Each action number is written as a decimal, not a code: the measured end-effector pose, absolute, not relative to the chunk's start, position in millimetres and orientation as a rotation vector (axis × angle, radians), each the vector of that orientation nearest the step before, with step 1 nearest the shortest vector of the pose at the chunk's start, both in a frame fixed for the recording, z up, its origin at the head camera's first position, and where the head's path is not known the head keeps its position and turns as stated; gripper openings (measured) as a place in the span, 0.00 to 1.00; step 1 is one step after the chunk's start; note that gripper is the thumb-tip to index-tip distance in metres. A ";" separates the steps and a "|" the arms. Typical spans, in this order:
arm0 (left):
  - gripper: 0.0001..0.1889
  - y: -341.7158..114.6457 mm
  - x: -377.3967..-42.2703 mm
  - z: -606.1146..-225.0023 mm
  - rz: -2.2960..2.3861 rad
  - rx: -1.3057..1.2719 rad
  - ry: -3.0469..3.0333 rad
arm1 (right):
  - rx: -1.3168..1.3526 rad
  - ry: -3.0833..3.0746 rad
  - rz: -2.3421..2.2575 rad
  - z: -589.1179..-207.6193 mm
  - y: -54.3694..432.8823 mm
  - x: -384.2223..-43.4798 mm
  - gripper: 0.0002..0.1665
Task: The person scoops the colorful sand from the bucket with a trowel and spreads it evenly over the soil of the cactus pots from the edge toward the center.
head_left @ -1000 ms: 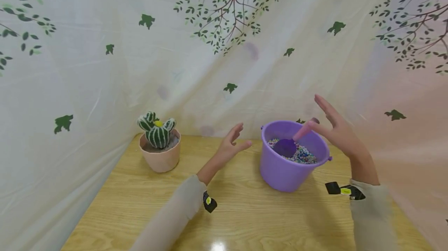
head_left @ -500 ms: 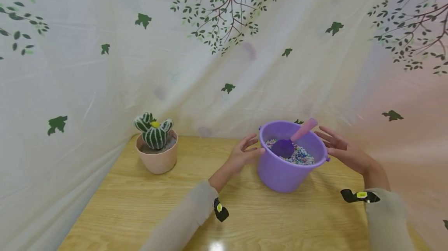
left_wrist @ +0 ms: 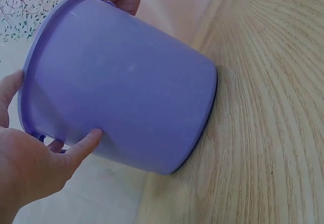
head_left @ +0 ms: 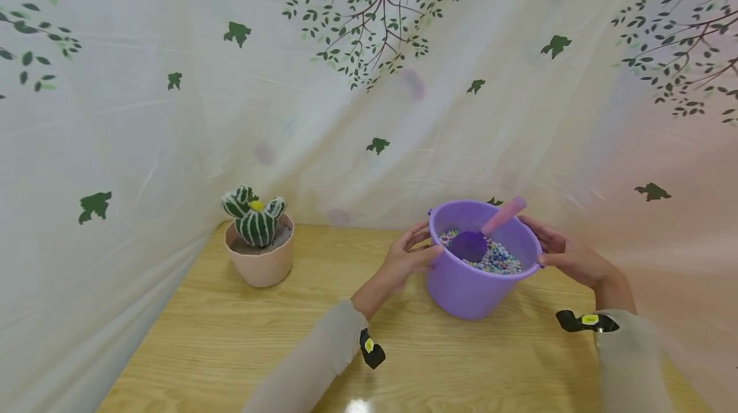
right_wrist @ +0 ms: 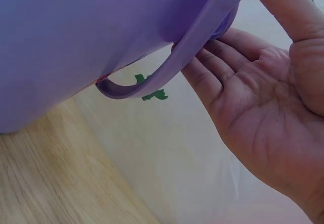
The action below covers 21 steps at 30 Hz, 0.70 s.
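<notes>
A purple bucket (head_left: pixel 469 291) of small multicoloured beads (head_left: pixel 500 259) stands upright on the wooden table. In the beads rests a scoop with a dark purple bowl (head_left: pixel 468 246), its pink handle (head_left: pixel 504 214) leaning out over the back right rim. My left hand (head_left: pixel 403 258) holds the bucket's left side, thumb at the rim and a finger against the outer wall in the left wrist view. On the opposite side my right hand (head_left: pixel 576 262) holds the rim, its fingers (right_wrist: pixel 207 75) beneath the edge beside the hanging purple handle (right_wrist: pixel 187 47).
To the left stands a cactus (head_left: pixel 256 224) in a pale pink pot (head_left: pixel 261 267). A whitish cloth (head_left: pixel 323 112) printed with branches and green leaves hangs behind and beside the wooden table (head_left: pixel 242 349).
My left hand has moved right to the bucket's side. My right hand has come down from above the scoop handle to the right rim. The bucket has stayed in place.
</notes>
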State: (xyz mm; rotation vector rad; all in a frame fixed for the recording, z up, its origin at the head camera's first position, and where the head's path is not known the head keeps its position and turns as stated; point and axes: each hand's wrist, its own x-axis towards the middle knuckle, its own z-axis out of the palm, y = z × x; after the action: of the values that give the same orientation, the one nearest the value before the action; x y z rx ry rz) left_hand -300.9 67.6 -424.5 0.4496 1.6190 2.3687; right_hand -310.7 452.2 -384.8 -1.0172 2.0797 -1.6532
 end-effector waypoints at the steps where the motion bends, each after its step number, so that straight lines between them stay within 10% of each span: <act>1: 0.33 67.0 -301.2 -424.3 2.373 0.438 1.616 | -1.015 2.080 -1.657 -385.1 450.8 -311.0 0.48; 21: 0.32 2.1 -344.7 -418.0 2.322 0.310 1.683 | -0.756 2.312 -1.671 -380.8 365.3 -331.8 0.47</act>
State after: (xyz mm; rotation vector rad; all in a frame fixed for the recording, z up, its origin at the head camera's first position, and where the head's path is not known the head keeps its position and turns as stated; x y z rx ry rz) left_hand -344.7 2.1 -418.0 0.3105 1.6828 2.3219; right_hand -331.8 365.3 -380.8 -0.7558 2.3118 -1.6713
